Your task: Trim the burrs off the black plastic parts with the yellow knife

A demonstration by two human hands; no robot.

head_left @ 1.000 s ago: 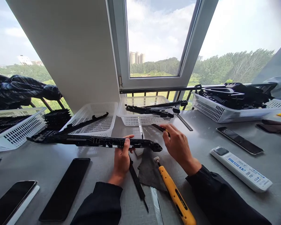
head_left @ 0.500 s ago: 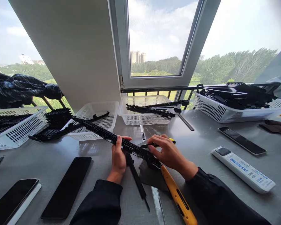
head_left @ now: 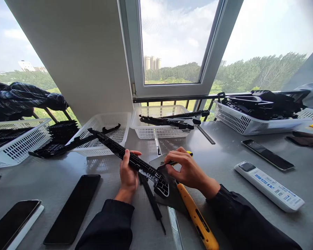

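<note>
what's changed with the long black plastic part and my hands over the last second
The long black part swung from lying level across the table to slanting, its near end dropped toward you. The left hand kept its grip on it. The right hand, with its small yellow-tipped tool, moved in to the part's near end. Baskets, phones and the yellow screwdriver stayed put.

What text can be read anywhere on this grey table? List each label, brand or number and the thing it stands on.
White remote control: blue print along its face, too blurred to read.
Long black plastic rail held in the left hand: no text visible.
Yellow-handled tool below the right hand: no readable marking.
Black phones: screens dark, no text.
Nothing here can be quoted.
</note>
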